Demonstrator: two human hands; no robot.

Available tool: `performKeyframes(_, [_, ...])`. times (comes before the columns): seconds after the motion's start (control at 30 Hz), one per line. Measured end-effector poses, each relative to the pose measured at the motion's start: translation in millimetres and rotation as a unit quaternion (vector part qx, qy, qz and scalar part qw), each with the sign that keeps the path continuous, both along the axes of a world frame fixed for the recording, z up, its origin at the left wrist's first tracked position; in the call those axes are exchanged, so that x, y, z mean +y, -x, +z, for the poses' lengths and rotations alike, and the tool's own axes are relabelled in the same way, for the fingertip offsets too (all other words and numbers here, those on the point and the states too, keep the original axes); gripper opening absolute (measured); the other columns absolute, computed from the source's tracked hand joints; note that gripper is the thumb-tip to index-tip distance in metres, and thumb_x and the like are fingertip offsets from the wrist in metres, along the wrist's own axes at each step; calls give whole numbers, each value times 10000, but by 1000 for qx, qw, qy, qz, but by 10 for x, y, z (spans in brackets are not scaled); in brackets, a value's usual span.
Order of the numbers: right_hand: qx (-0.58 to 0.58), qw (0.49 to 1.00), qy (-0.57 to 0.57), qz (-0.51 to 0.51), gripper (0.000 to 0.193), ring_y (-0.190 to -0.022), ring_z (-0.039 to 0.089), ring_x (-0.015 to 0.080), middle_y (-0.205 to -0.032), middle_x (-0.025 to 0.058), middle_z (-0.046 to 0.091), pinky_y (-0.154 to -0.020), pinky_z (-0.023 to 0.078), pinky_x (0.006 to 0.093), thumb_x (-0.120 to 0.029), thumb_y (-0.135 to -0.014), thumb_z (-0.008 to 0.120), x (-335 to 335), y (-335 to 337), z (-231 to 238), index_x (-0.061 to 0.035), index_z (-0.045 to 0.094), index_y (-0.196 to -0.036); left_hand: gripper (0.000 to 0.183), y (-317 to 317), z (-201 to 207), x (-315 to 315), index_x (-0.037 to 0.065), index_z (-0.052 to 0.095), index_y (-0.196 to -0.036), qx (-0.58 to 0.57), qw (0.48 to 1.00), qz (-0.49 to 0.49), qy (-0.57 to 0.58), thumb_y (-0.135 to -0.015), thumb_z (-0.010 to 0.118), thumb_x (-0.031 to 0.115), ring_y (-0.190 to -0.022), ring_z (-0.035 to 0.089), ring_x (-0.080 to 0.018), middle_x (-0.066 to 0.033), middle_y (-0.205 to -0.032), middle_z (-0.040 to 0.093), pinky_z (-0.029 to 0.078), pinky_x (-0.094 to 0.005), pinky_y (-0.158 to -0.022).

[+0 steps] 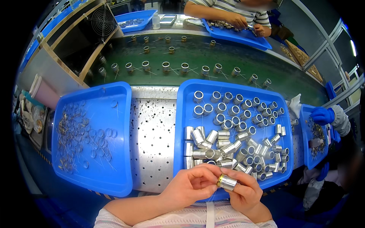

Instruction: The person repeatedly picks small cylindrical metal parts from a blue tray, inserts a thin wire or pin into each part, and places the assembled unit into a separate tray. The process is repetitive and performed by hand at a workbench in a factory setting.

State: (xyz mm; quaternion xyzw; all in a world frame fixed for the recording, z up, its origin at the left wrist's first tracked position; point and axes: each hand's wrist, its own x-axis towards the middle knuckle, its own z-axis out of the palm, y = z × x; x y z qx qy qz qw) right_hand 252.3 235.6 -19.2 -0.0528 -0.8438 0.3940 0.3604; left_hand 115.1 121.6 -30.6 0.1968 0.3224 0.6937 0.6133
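Note:
Close to my body, above the near edge of a blue tray (181, 114), my right hand (246, 192) grips a short silvery metal sleeve (229, 184) lying sideways. A yellowish ring (219, 179) shows at the sleeve's left end. My left hand (192, 185) is closed at that end, its thumb and fingers pinching by the ring, and fine wires hang below them. How far the ring sits inside the sleeve cannot be made out. Many similar metal sleeves (219, 119) fill the tray, upright at the far side and tumbled at the near side.
At left, another blue tray (123, 152) carries thin rings with wire leads (100, 133). Between the trays is a perforated metal plate (152, 152). Beyond, wired sleeves (184, 67) stand on a green conveyor belt (152, 57). Co-workers' hands (238, 21) and a blue glove (322, 115) are nearby.

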Motion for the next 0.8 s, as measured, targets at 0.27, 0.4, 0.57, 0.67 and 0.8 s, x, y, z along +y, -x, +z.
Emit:
performKeyframes(0.27, [-5, 1000, -15, 4, 168, -929, 613, 346, -1051, 224, 560, -790, 528, 352, 115, -703, 617, -1, -16, -17, 18, 529, -808, 61, 23, 31, -10, -31, 565, -881, 4, 1000, -6, 15, -823, 556, -46, -951, 506, -113, -97, -1124, 471, 430, -235, -814])
performKeyframes(0.4, [-3, 1000, -27, 8, 161, -919, 617, 340, -1051, 224, 561, -788, 528, 350, 119, -704, 607, 0, -26, -41, 20, 532, -805, 56, 24, 32, -24, -28, 566, -878, 10, 1000, -4, 17, -826, 553, -45, -908, 507, -100, -95, -1120, 475, 437, -221, -764])
performKeyframes(0.57, [0, 1000, -29, 7, 151, -916, 619, 333, -1044, 223, 566, -784, 528, 344, 117, -707, 602, -3, -11, -19, 19, 532, -798, 55, 20, 20, -26, -23, 565, -873, 18, 1000, -2, 19, -826, 551, -48, -890, 507, -92, -96, -1122, 474, 438, -213, -746])
performKeyframes(0.67, [2, 1000, -30, 3, 149, -915, 619, 332, -1039, 221, 570, -777, 530, 341, 116, -709, 601, -4, -10, -20, 18, 532, -797, 61, 11, 8, -24, -22, 564, -875, 12, 1000, 0, 15, -824, 549, -53, -898, 508, -94, -98, -1127, 474, 439, -215, -753])
performKeyframes(0.8, [-1, 999, -33, -1, 150, -912, 621, 332, -1037, 219, 572, -766, 533, 336, 113, -709, 605, -3, -21, -33, 16, 533, -798, 70, -1, 3, -18, -23, 562, -880, 5, 1000, 5, 13, -821, 547, -59, -923, 513, -103, -103, -1136, 473, 442, -221, -770])
